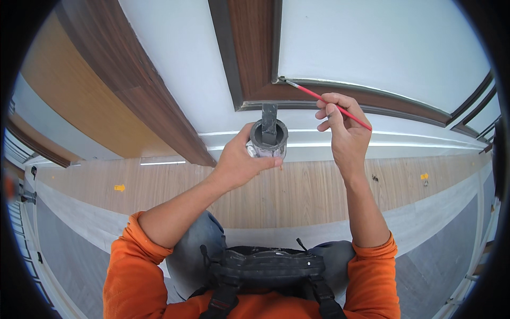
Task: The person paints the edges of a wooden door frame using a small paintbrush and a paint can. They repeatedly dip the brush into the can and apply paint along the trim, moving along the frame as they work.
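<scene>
My left hand (239, 162) is wrapped round a small paint cup (257, 149) with grey paint on its rim and inside. A flat dark grey strip (269, 114) stands up out of the cup. In my right hand (347, 119) a thin red-handled paintbrush (313, 95) is pinched between thumb and fingers. Its bristles touch the inner corner of the brown and grey frame moulding (256, 48), where the moulding meets the white panel (372, 40). The cup is held just below the moulding's lower left corner.
To the left stand a dark brown wooden post (122, 69) and a tan door panel (90, 90). White skirting (313, 133) runs along the wall above the wood-look floor (303, 196). Orange markers (119, 187) lie on the floor. A black waist bag (265, 268) is at my lap.
</scene>
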The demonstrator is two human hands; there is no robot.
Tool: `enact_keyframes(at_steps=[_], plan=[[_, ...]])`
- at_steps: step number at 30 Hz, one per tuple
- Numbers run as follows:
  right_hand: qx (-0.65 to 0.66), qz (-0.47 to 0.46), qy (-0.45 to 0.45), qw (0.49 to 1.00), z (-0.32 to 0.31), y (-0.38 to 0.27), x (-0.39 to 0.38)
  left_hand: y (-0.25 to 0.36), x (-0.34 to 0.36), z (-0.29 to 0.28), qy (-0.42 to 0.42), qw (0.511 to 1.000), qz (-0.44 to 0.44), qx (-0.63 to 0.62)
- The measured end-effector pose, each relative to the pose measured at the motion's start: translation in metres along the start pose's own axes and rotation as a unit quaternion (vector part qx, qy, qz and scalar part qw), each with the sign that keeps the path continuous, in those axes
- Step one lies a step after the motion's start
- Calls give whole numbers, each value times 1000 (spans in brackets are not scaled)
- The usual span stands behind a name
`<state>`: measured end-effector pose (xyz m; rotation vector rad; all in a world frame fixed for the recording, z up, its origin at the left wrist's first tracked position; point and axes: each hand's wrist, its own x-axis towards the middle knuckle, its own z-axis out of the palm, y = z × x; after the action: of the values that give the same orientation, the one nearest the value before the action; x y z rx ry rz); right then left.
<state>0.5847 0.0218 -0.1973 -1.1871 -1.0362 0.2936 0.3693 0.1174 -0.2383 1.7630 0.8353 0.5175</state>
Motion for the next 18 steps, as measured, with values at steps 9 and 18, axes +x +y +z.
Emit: enact_keyframes(at_steps=[9, 18], plan=[[-53, -22, -10, 998, -2, -5, 5, 3, -2, 0, -7, 1000, -14, 11], [-115, -29, -9, 993, -5, -21, 13, 4, -2, -1, -12, 1000, -15, 8]])
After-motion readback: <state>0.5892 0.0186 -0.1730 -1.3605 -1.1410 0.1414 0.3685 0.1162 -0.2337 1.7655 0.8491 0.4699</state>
